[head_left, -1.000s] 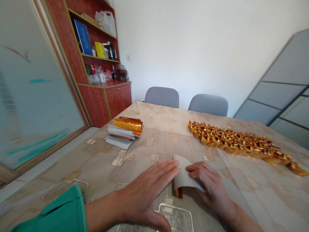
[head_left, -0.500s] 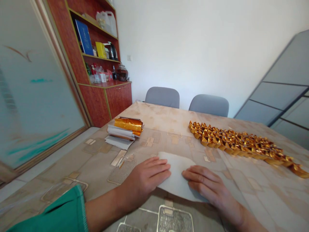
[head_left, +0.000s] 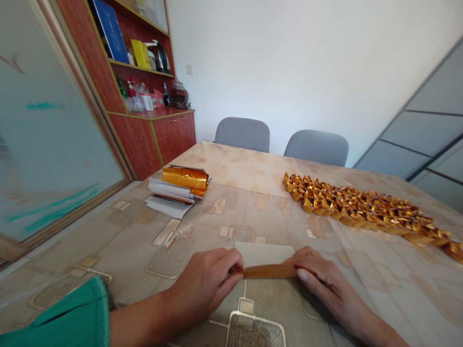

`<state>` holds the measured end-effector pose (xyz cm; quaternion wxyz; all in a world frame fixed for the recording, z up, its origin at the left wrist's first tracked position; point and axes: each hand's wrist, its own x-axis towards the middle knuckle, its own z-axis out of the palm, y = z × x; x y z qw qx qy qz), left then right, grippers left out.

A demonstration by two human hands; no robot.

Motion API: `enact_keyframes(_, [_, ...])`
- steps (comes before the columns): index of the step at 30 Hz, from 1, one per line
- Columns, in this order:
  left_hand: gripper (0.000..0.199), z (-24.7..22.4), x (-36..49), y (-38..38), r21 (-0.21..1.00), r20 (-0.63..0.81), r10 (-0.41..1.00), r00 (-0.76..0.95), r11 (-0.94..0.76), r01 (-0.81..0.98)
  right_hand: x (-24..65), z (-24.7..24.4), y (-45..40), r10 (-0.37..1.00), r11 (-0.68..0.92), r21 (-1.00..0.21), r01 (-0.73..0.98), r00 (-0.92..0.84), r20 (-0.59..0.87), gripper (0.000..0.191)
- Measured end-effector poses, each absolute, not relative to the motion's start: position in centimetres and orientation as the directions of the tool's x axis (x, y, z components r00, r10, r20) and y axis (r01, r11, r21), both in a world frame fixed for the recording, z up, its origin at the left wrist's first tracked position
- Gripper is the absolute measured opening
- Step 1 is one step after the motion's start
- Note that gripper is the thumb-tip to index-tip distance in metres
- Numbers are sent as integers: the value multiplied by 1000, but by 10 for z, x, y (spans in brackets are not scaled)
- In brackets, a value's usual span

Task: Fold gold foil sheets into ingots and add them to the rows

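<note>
A sheet of foil paper (head_left: 265, 251) lies in front of me, its pale back facing up and its near edge turned up as a narrow copper-gold strip. My left hand (head_left: 213, 277) pinches the left end of that folded edge between thumb and curled fingers. At the right end, my right hand (head_left: 320, 277) grips the same fold, its thumb along the near side. Parts of the sheet under the fingers are hidden.
Left of the sheet is a stack of gold and white foil paper (head_left: 184, 178). Rows of folded gold foil pieces (head_left: 361, 207) spread across the right side of the patterned tablecloth (head_left: 249, 193). Two grey chairs (head_left: 242, 134) stand beyond the far edge.
Both hands have gone from lying flat on the pale sheet to pinching its near edge. That edge is now folded up, showing the gold side. The camera view has shifted slightly.
</note>
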<state>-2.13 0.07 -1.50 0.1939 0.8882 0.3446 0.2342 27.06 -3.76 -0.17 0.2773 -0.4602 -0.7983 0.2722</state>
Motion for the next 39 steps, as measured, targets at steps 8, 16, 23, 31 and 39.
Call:
enact_keyframes(8, [38,-18,-13,6,455,343,760,551,-648,611,261,-16,-22,941,290,-489,822,-151,304,35])
enact_keyframes(16, [23,-15,-8,10,196,425,637,643,-758,622,255,-23,-19,925,253,-293,922,-142,353,35])
enact_keyframes(23, [23,-19,-9,11,152,421,602,679,-785,601,257,-26,-19,922,247,-234,940,-154,354,40])
enact_keyframes(31, [27,-22,-9,9,102,433,589,682,-784,612,259,-29,-19,919,240,-192,952,-159,362,39])
enact_keyframes(39, [27,-25,-9,14,42,449,570,688,-782,621,257,-29,-17,909,262,-173,949,-182,374,37])
